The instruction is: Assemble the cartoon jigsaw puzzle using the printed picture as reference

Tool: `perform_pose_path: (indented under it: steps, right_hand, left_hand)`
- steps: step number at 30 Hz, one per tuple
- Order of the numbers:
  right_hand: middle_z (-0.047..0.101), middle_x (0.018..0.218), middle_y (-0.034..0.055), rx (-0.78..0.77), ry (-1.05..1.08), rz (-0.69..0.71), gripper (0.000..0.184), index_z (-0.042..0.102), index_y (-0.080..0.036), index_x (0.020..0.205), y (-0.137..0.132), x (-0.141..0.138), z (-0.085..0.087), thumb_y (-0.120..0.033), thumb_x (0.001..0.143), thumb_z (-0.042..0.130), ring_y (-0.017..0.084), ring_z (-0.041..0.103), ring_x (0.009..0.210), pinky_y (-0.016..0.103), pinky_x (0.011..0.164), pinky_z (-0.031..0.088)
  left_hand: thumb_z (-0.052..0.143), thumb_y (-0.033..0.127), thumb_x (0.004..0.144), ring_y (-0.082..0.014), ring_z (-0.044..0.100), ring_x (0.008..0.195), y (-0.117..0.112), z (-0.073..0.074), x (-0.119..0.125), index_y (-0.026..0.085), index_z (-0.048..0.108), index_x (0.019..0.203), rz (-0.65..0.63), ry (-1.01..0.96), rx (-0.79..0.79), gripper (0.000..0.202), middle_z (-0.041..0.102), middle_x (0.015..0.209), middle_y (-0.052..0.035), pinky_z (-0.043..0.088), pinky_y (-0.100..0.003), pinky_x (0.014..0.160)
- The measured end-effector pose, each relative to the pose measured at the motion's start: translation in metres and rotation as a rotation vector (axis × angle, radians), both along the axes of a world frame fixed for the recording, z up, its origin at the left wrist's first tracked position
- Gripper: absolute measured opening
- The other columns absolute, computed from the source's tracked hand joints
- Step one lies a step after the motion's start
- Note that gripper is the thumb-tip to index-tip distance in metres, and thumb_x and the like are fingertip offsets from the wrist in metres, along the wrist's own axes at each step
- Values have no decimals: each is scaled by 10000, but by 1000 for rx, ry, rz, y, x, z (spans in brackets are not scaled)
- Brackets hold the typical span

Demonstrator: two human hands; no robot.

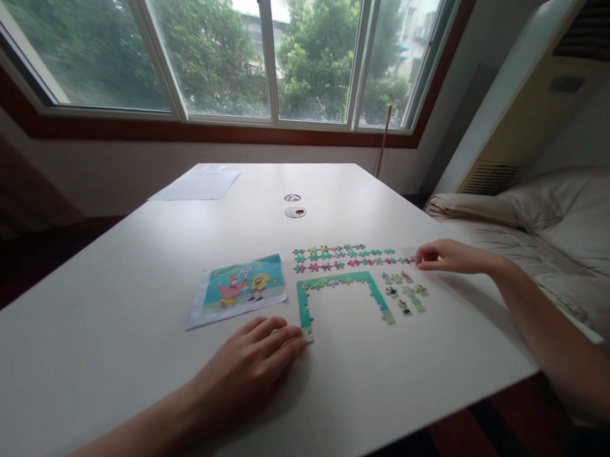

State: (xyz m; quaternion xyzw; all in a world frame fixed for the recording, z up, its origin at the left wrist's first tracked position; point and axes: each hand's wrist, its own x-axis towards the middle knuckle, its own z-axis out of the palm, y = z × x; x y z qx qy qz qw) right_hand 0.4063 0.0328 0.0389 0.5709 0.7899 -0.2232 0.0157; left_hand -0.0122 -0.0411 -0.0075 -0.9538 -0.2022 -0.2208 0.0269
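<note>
A partly joined jigsaw puzzle border (304, 305), teal with pale green lower ends, lies on the white table in an upside-down U shape. My left hand (254, 357) rests palm down at its lower left end, fingers stretched out and fingertips touching or very near the edge piece. Above the border run rows of loose puzzle pieces (338, 255) in teal, pink and yellow. At the right end of the lowest row, my right hand (449, 257) has thumb and forefinger curled together on a puzzle piece (411, 260). Pale green loose pieces (404, 292) lie right of the border.
Left of the puzzle lies a printed reference picture (244, 284) of cartoon figures. White papers (198, 185) are at the table's far left. Two round discs (295, 212) sit near the far middle. A cream sofa (530, 227) stands along the right side of the table (111, 275).
</note>
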Motion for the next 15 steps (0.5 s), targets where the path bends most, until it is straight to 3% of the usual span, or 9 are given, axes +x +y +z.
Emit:
perform_pose_path:
  steps: [3,8,15]
  right_hand:
    - [565,692,19,-108,10,58,321,614,-167,778,-6,-2,0,-469,757,506,149,477,643,247,583,344]
    - [511,686,3,-201,64,135,342,609,-170,863,-13,-12,3,-478,723,561,134,454,631,236,585,358]
    - [513,679,-2,-272,61,132,289,574,-171,775,-17,-15,2,-449,695,591,136,462,629,234,582,368]
  left_hand:
    - [397,125,885,-182,559,865,-2,1,-1,166,573,1038,1,19,0,236,645,997,-72,471,-317,755]
    - [413,118,878,-195,567,898,-6,0,-2,164,565,1071,14,39,25,250,638,1041,-77,476,-330,765]
    - [403,115,874,-192,571,916,-7,-1,-3,170,557,1107,8,50,-1,285,646,1045,-83,486,-319,772]
